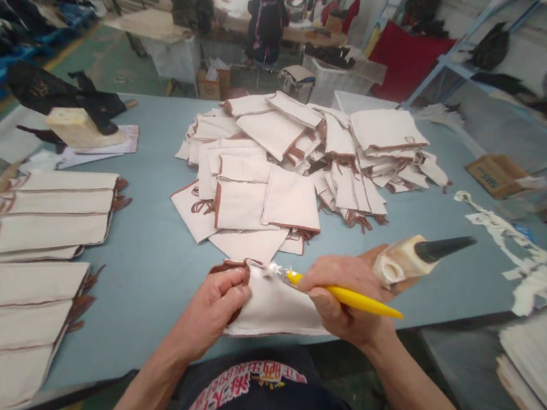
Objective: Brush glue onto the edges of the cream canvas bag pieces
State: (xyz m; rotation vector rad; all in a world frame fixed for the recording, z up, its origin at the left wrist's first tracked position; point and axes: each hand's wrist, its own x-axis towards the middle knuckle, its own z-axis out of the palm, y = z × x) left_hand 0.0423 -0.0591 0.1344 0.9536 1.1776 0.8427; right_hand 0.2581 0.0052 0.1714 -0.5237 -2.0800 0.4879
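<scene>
A cream fabric piece with brown trim (272,309) lies at the table's front edge, before my body. My left hand (222,296) is closed on its upper left corner, fingers pinching the brown trim. In my right hand (348,292) is a yellow-handled brush (354,302), its whitish tip touching the fabric near its top edge, close to my left fingers. Right of my right hand, a cream bottle-like container (404,261) with a dark spout lies on a brown piece; its exact kind is unclear.
A loose heap of cream fabric pieces (287,196) covers the table's middle. Neater overlapping stacks (54,220) lie at the left. White scraps (518,267) and a cardboard box (494,176) are at the right. A person (268,27) is at the back, near crates and shelves.
</scene>
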